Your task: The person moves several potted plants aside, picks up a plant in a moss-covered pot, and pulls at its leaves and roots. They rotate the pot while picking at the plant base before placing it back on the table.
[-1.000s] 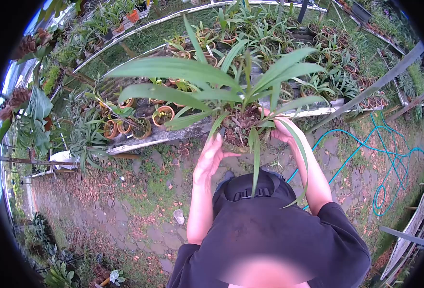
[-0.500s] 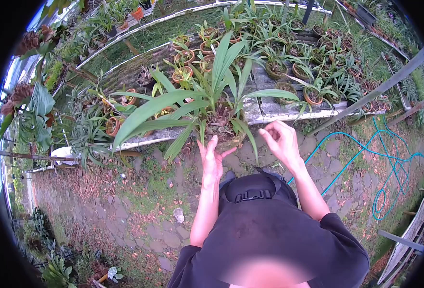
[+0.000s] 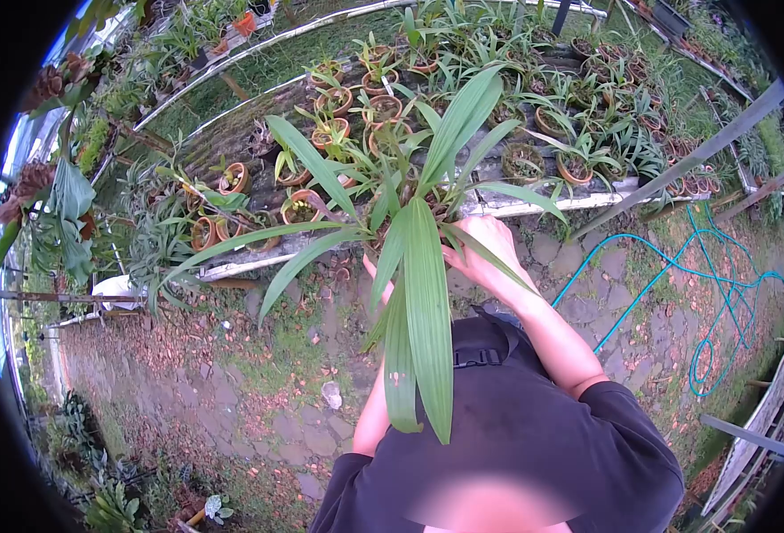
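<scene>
A potted plant [image 3: 432, 298] with long, broad, ribbed green leaves is held in front of me, near the bench edge. Two of its large leaves hang down toward my shirt, and the pot is mostly covered by foliage. My left hand [image 3: 372, 269] is at the plant's lower left, largely hidden behind leaves, with a bit of finger and the wrist showing; it appears to support the pot. On the right side, my right hand [image 3: 488, 242] is closed with bent fingers at the plant's base, where its fingertips are partly hidden.
A long bench [image 3: 587, 202] carries several clay pots [image 3: 334, 100] of plants beyond my hands. A teal hose [image 3: 649, 240] lies looped on the stone path at right. A slanting grey pole [image 3: 676, 164] crosses the bench's right side. More plants hang at left.
The plant has turned and tipped, so large leaves now fall toward me. My right hand has moved left from free air to the plant's base. Leaves now cover most of my left hand.
</scene>
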A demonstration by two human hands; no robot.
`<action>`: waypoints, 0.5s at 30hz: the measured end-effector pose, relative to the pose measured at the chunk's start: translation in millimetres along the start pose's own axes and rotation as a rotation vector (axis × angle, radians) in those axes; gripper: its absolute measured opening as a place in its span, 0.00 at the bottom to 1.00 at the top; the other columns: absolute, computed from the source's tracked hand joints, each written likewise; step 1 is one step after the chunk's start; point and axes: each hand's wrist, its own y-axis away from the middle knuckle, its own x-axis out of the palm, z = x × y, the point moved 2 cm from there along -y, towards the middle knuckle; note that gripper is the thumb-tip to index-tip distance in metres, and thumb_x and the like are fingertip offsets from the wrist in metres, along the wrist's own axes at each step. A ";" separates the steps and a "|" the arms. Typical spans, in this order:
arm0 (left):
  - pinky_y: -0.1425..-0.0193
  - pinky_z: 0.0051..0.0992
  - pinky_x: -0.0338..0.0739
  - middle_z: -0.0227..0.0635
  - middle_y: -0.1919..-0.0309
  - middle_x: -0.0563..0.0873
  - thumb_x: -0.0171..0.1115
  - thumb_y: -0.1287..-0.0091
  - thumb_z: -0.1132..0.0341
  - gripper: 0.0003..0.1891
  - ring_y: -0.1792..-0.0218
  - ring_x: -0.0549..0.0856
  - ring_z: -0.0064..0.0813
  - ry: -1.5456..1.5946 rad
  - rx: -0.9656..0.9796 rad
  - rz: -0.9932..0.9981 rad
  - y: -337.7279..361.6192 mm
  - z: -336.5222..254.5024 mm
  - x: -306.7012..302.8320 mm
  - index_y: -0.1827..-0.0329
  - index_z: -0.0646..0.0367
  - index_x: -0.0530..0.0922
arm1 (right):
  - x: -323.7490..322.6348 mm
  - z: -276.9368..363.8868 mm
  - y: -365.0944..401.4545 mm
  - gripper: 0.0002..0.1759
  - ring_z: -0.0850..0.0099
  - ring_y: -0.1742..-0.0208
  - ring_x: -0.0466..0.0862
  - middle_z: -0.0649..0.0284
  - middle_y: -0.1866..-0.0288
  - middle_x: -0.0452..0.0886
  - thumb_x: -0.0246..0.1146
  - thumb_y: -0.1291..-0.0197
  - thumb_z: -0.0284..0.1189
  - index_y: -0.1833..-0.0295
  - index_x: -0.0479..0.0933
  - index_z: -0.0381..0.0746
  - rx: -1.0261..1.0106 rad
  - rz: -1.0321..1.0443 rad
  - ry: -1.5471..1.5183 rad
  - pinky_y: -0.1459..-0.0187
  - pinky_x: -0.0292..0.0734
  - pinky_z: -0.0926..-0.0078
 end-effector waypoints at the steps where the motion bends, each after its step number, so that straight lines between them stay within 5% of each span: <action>1: 0.47 0.38 0.85 0.39 0.33 0.72 0.60 0.27 0.72 0.38 0.41 0.81 0.33 -0.030 0.018 0.001 1.3 -0.9 -1.8 0.18 0.48 0.51 | 2.1 0.1 -0.1 0.12 0.46 0.67 0.86 0.48 0.76 0.82 0.72 0.42 0.36 0.67 0.85 0.38 -0.009 -0.015 0.016 0.64 0.82 0.53; 8: 0.43 0.32 0.79 0.35 0.36 0.73 0.61 0.28 0.75 0.37 0.44 0.79 0.27 -0.286 0.166 -0.072 0.0 -1.3 -2.3 0.19 0.52 0.54 | 6.9 5.5 3.4 0.10 0.52 0.74 0.85 0.50 0.78 0.80 0.71 0.40 0.34 0.66 0.85 0.38 -0.061 -0.149 -0.121 0.68 0.78 0.57; 11: 0.45 0.25 0.74 0.30 0.40 0.74 0.63 0.29 0.78 0.38 0.49 0.77 0.20 0.268 -0.018 -0.102 0.1 -8.0 12.1 0.19 0.54 0.55 | -4.2 7.0 5.9 0.09 0.61 0.80 0.77 0.54 0.80 0.77 0.73 0.40 0.33 0.61 0.86 0.37 0.112 -0.004 -0.278 0.70 0.73 0.64; 15: 0.46 0.23 0.72 0.28 0.44 0.72 0.63 0.28 0.77 0.42 0.52 0.75 0.15 0.311 -0.048 -0.072 -2.3 8.5 2.0 0.17 0.50 0.48 | -1.6 -0.8 4.9 0.07 0.76 0.79 0.71 0.61 0.79 0.73 0.74 0.41 0.27 0.60 0.86 0.35 0.044 -0.088 -0.377 0.73 0.65 0.71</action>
